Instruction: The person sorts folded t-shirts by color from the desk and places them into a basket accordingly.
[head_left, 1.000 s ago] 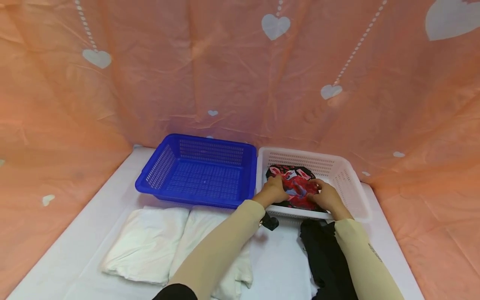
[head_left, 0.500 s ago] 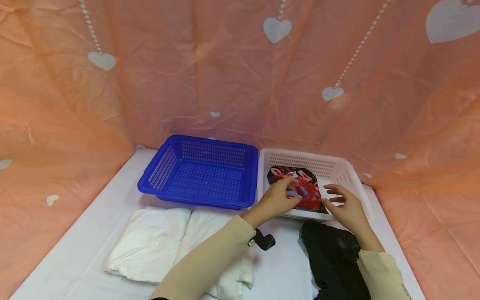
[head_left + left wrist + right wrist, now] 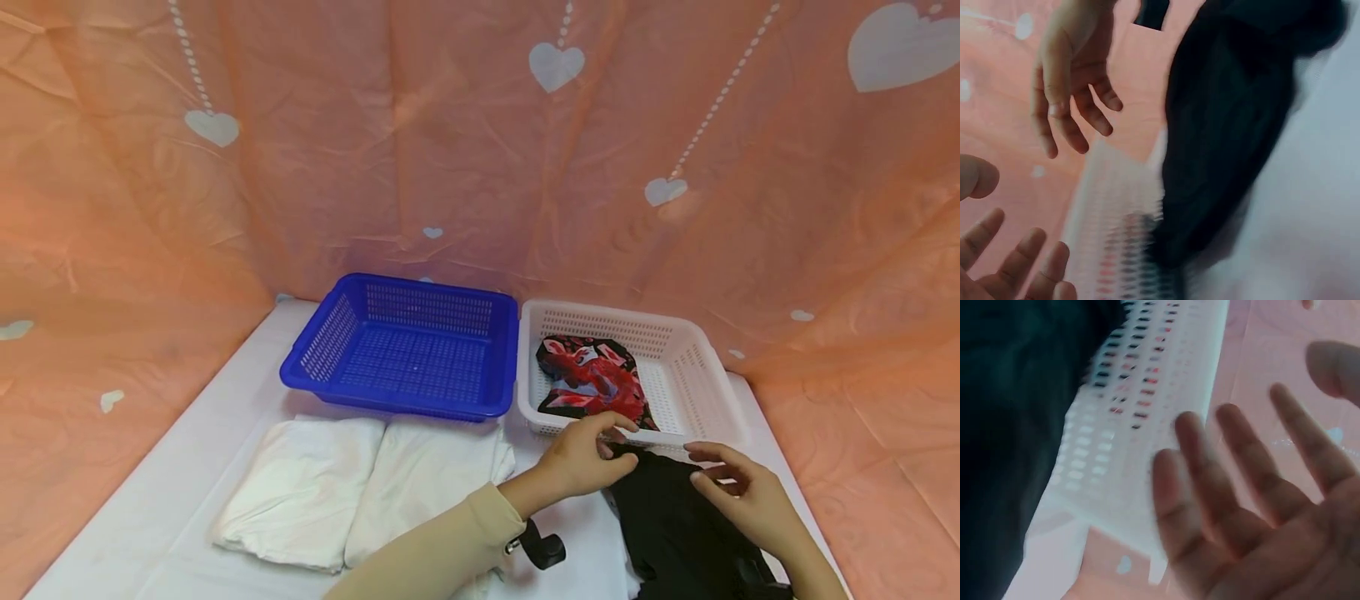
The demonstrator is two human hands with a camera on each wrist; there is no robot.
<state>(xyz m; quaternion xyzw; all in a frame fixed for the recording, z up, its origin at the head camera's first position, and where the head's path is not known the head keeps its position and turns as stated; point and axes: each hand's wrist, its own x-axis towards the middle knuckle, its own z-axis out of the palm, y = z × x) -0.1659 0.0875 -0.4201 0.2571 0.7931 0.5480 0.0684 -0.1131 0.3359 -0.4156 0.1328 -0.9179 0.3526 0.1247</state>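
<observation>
Both of my hands hover over a black folded cloth (image 3: 671, 525) at the front right, with their fingers loosely bent and nothing held. The left hand (image 3: 585, 458) is at the cloth's far left corner, in front of the white basket (image 3: 686, 392). Over the cloth's right side is the right hand (image 3: 757, 500), its palm side and spread fingers showing large in the right wrist view. A folded red-and-black patterned cloth (image 3: 596, 379) lies in the left part of the white basket. Dark fabric (image 3: 1229, 131) fills much of the left wrist view, blurred.
Left of the white basket stands a blue basket (image 3: 416, 354) with nothing in it. Two white folded cloths, one on the left (image 3: 300, 492) and one beside it (image 3: 420, 479), lie in front. An orange curtain (image 3: 480, 150) with hearts hangs behind the table.
Both hands have let go of the patterned cloth in the white basket and drawn back toward the front, over the black cloth. The patterned cloth stays in the basket.
</observation>
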